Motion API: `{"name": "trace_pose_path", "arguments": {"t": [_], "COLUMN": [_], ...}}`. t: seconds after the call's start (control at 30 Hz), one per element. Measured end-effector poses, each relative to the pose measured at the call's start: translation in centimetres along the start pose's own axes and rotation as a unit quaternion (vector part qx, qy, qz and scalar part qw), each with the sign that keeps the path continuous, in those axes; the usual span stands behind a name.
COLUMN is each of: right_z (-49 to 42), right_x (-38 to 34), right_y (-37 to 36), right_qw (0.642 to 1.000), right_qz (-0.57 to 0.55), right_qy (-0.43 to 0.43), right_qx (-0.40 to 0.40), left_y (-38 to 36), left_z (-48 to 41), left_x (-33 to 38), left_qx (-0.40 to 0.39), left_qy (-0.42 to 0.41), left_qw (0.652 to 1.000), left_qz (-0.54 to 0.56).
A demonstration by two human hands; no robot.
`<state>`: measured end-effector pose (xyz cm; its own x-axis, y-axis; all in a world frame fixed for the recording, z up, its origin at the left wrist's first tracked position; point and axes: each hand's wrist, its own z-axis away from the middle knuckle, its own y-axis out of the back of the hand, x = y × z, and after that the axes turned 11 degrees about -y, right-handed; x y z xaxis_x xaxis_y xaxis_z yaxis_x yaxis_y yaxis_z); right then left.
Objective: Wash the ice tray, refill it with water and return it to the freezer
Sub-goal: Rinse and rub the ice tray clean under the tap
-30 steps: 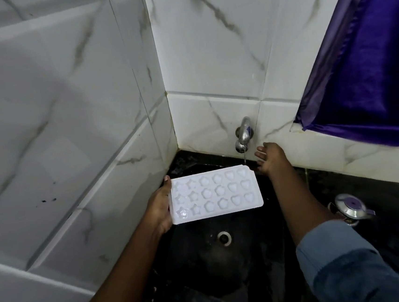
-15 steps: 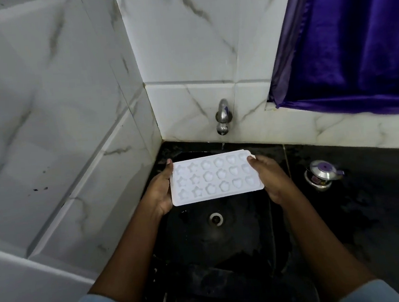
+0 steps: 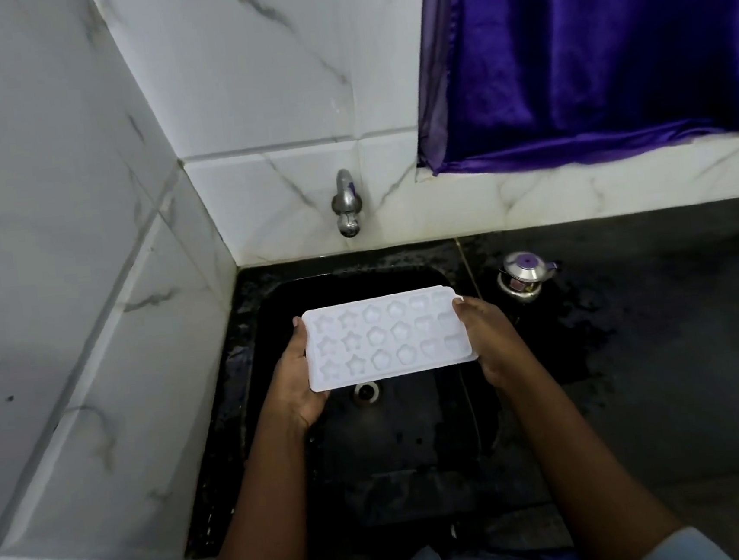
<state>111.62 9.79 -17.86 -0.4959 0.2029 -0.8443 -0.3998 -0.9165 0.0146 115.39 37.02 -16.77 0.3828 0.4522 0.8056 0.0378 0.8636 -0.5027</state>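
Star-moulded tray, farther from tap

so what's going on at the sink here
A person is holding a white plastic ice tray with star, flower and heart moulds level over the black sink. The left hand grips its left end and the right hand grips its right end. The tray sits in front of the steel wall tap, and no stream of water shows. Whether the moulds hold water is hard to tell. A small steel lidded pot stands on the dark counter to the right.
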Motion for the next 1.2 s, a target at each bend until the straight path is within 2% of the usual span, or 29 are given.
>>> {"name": "trace_pose_path", "arguments": {"t": [0.13,0.27,0.43,0.6,0.73,0.83,1.0,1.13,1.2], "right_z": [1.1,1.5,0.9,0.7,1.4,2.4,3.7,4.1,4.5], "right_x": [0.4,0.6,-0.2,-2.6,-5.4,-6.8,-8.0,-8.5,-8.6], "right_y": [1.0,1.7,2.7,3.4,3.2,3.0,2.8,2.8,2.9], "right_qw": [1.000,0.999,1.000,0.986,0.959,0.938,0.918,0.914,0.898], "right_qz": [-0.017,-0.028,0.005,0.068,0.112,0.118,0.093,0.059,0.047], "right_qy": [0.008,0.008,0.018,0.149,0.261,0.326,0.382,0.401,0.437], "right_qx": [0.019,0.024,-0.008,-0.024,-0.008,-0.024,-0.041,-0.037,-0.026], "left_y": [-0.2,-1.1,-2.5,-3.8,-5.5,-5.8,-5.7,-5.7,-5.6], "left_z": [-0.4,0.2,0.6,0.9,1.2,1.3,1.5,1.9,2.0], "left_x": [-0.6,-0.9,-0.2,0.9,2.3,3.1,4.3,4.5,4.4], "left_qx": [-0.028,-0.020,0.000,0.029,0.052,0.094,0.122,0.089,0.079], "left_qy": [0.027,0.039,0.004,-0.097,-0.129,-0.185,-0.256,-0.294,-0.313], "left_qw": [0.998,0.998,0.996,0.979,0.985,0.975,0.956,0.950,0.944], "left_qz": [-0.042,-0.055,-0.093,-0.176,-0.104,-0.082,-0.077,-0.062,-0.059]}}
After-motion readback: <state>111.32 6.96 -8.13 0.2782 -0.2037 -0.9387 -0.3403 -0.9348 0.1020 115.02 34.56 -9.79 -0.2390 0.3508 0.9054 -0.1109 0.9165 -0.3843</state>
